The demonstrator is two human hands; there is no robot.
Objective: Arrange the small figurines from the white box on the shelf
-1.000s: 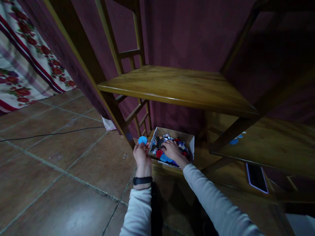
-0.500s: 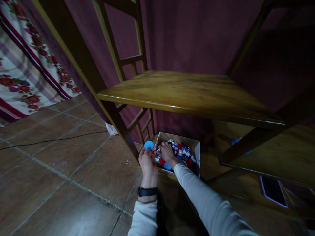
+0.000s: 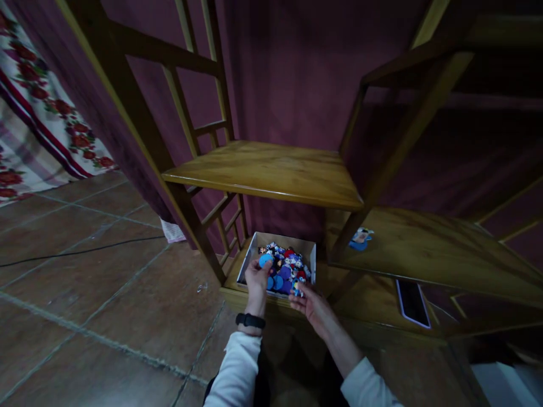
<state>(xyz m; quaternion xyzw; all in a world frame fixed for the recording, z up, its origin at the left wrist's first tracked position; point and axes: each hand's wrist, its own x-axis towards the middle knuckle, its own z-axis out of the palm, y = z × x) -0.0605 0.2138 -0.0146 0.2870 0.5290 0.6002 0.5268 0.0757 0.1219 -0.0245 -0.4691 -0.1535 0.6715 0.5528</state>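
My left hand [image 3: 256, 280], with a dark band on its wrist, pinches a round blue disc [image 3: 266, 259] above the left part of an open white box [image 3: 251, 251]. Inside the box lie many small colourful figures [image 3: 292, 261], mixed with more blue and purple discs [image 3: 278, 282]. At the box's front right corner, my right hand [image 3: 317, 310] grips a small blue and yellow figure [image 3: 297, 287] between thumb and fingers. Its finer details are too small to make out.
The box stands on the bottom board of a wooden shelf unit [image 3: 263, 169]. To the right, a figure with a blue base [image 3: 360, 238] stands on another shelf. Below it lies a phone [image 3: 413, 303]. A black cable [image 3: 93, 249] crosses the tiled floor.
My right hand has come out of the pile to the box's front right, now with a small figure in it. The left hand still holds the blue disc. The view has turned right.
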